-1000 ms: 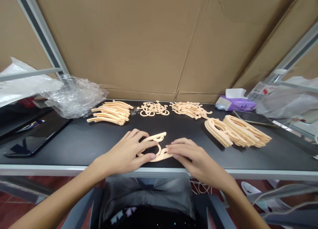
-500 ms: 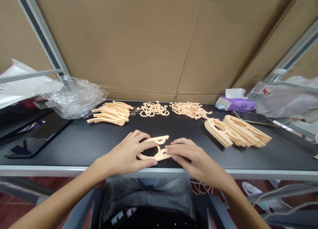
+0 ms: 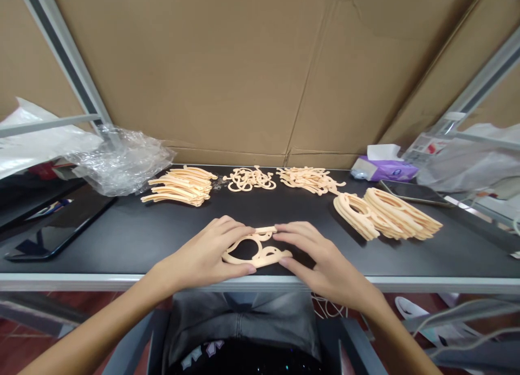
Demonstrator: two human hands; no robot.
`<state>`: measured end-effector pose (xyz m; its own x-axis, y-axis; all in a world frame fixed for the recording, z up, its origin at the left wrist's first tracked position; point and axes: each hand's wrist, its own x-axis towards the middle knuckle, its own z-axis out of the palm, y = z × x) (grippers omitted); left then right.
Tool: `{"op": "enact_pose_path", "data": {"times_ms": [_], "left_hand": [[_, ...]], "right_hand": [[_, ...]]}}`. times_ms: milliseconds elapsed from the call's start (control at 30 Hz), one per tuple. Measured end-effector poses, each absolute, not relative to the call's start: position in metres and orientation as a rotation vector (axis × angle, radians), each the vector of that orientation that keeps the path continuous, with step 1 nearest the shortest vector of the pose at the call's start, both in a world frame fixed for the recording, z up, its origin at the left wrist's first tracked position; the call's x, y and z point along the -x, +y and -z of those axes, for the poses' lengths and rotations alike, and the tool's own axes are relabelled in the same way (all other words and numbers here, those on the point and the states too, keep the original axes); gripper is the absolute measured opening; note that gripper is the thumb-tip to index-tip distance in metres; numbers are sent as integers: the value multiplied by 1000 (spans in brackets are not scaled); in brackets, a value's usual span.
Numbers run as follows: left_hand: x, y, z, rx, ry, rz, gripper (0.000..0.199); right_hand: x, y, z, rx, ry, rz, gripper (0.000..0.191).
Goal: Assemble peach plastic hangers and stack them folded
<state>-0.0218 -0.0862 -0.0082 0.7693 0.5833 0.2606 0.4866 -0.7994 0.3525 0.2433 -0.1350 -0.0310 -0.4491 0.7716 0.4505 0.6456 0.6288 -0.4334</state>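
A cream plastic piece with a round opening [image 3: 266,260] lies at the front middle of the black table. A thin cream strip [image 3: 266,230] runs along its far side. My left hand [image 3: 215,250] grips the left end of both, fingers over the far edge and thumb at the near edge. On the right, my right hand [image 3: 314,253] spans them, its fingertips on the strip's right end and its thumb against the near edge of the lower piece.
Behind lie stacked strips [image 3: 181,185], a pile of hooks [image 3: 249,179] and small bars [image 3: 311,179]. Stacked cream pieces [image 3: 385,213] are at right, near a purple tissue pack [image 3: 384,166]. A black phone [image 3: 59,223] and clear plastic [image 3: 125,161] are at left.
The thin strip has come down closer against the piece with the opening. My right fingers have moved up from the lower piece onto the strip's end, spreading away from the thumb.
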Motion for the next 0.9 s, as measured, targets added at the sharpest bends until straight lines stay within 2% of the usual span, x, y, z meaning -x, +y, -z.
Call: {"op": "enact_pose_path", "data": {"times_ms": [133,200,400,667,900], "left_hand": [[22,-88,4,-2720,779,-489,50],[23,-89,3,-2722,768,-470,50],[24,-89,5,-2708,761,-485,51],[26,-88,10,-2703,748,-551,55],[28,-87,12,-2734,837,-576,59]], "right_hand": [[-246,-135,32,1215,-2212,-267,66],[-247,-134,31,1245,-2246,-325,73],[-244,-136,26,1233,-2269,-375,60],[-248,-137,25,1163,-2078,-350,57],[-259,-147,22,1194,-1919,-149,45]]}}
